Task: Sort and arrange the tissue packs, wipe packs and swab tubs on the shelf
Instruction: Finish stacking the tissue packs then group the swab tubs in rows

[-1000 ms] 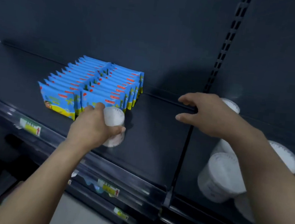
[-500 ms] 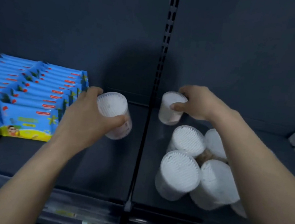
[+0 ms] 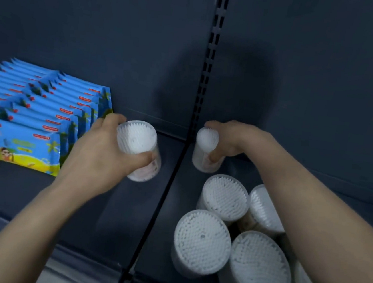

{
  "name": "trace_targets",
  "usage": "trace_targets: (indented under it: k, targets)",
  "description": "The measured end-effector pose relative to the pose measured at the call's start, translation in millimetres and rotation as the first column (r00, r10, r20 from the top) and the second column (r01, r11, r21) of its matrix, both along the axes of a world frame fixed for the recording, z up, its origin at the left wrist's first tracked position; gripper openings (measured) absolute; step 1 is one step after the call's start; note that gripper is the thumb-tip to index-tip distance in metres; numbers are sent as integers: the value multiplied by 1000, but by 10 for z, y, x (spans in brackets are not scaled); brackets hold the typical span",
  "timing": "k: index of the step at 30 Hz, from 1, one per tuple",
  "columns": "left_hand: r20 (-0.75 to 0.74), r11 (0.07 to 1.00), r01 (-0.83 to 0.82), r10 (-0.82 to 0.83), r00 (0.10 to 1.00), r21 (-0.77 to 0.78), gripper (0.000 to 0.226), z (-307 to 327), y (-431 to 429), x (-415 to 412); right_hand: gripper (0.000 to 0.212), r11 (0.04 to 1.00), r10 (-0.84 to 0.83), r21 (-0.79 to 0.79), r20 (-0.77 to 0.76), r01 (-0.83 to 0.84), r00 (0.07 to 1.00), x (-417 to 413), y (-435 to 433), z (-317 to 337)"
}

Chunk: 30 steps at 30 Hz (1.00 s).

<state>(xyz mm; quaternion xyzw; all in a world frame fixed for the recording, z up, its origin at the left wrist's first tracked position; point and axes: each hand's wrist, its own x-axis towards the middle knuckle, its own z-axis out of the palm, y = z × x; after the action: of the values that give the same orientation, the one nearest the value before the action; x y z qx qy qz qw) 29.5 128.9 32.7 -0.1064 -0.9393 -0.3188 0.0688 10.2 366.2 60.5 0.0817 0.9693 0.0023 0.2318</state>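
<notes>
L hand (image 3: 100, 154) wrapped round swab tub (image 3: 137, 152), centre frame; R hand (image 3: 229, 141) clasps 2nd tub (image 3: 205, 152) upper right. Set both upright, flush w/ loose tubs (image 3: 223, 196), clear of wipe packs (image 3: 43, 120).

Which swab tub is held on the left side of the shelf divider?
The tub in the left hand, beside the blue wipe packs; all other tubs are right of the divider.

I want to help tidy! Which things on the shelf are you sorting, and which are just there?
Being sorted:
- swab tub in left hand
- swab tub in right hand
- cluster of swab tubs
- blue wipe packs

Just there:
- slotted upright rail
- shelf divider gap
</notes>
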Motion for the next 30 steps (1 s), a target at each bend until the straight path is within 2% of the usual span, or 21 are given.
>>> trace_targets:
  k: [4,7,12,15,17,21,25,30]
  targets:
    - [-23,1000,1,-1,1000,11,78,52,-3,48,86,999,-31,-47,-69,27,997,57,-11,6]
    - [-42,998,47,-45,998,40,80,83,26,38,72,975,-162,-184,-190,127,968,198,56,134]
    - [-77,969,207,-198,977,136,94,170,268,-38,67,865,-421,-424,-320,270,849,606,208,397]
    - [-88,922,331,-319,944,200,91,240,498,-53,58,784,-561,-525,-369,332,741,896,301,516]
    - [-78,887,403,-396,915,225,86,280,655,-61,60,750,-616,-562,-403,348,677,1077,376,566]
    - [-59,839,490,-491,869,238,82,315,943,-75,78,725,-669,-582,-467,368,579,1420,601,634]
    - [-36,812,541,-547,836,218,81,322,1170,-88,76,701,-699,-594,-459,395,549,1666,827,633]
    - [1,812,549,-561,828,199,82,279,1383,-39,69,719,-667,-590,-438,367,602,1737,1065,522]
